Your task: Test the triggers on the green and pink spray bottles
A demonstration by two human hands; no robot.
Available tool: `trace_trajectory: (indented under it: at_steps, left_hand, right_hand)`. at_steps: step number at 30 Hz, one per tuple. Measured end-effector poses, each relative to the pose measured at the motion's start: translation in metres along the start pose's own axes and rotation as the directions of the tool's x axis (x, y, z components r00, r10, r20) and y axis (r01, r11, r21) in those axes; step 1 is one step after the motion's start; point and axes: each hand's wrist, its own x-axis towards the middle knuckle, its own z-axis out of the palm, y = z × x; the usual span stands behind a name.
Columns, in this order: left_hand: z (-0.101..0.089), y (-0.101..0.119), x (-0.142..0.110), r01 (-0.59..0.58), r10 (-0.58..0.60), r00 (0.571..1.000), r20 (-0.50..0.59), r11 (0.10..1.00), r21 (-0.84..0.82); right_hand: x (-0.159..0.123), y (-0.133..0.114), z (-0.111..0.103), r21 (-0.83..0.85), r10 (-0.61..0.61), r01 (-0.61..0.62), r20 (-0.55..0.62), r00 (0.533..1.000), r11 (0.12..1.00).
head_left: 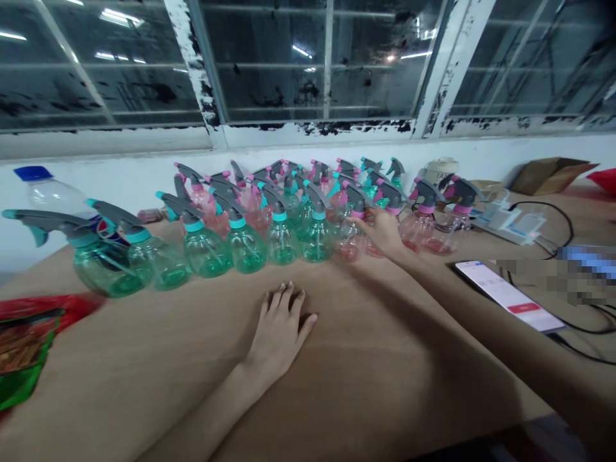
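My left hand (282,327) lies flat on the table, palm down with fingers spread, and holds nothing. At the front row of bottles, my right hand (384,231) reaches to a pink spray bottle (350,242), its thumb against the bottle's neck. The other fingers curl at the neck, partly hidden. Another pink spray bottle (393,206) stands right behind that hand. To the left stand green spray bottles with grey and turquoise heads, among them one green bottle (316,237) beside the touched one. More pink bottles (426,221) stand to the right.
Several more spray bottles (255,186) fill rows behind, near the window wall. A large bottle with a blue cap (52,192) and a red packet (29,340) are at left. On the right are a phone (510,295), a power strip (513,221), cables and a paper bag (548,176).
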Motion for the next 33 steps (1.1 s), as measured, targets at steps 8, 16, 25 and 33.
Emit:
trace_trajectory:
  at_steps: [8, 16, 25, 33]
  left_hand:
    - [0.002, -0.004, 0.0, -0.005, 0.005, 1.0, -0.021, 1.0, -0.01]
    - [0.003, -0.007, 0.0, -0.015, 0.015, 0.999, -0.044, 1.0, 0.0]
    - [0.002, -0.009, 0.001, -0.007, 0.007, 1.0, -0.02, 1.0, 0.017]
    - [0.0, -0.01, 0.002, -0.012, 0.012, 1.0, -0.014, 1.0, 0.025]
  right_hand:
    - [-0.028, -0.006, -0.02, 0.095, -0.026, 0.03, -0.044, 0.999, 0.995]
    - [-0.053, 0.033, -0.067, 0.065, 0.105, -0.104, -0.004, 0.995, 0.992]
    - [-0.015, 0.042, -0.043, -0.17, 0.264, -0.265, -0.024, 0.964, 0.949]
    - [-0.029, 0.033, -0.054, -0.242, 0.282, -0.259, 0.067, 0.957, 0.935]
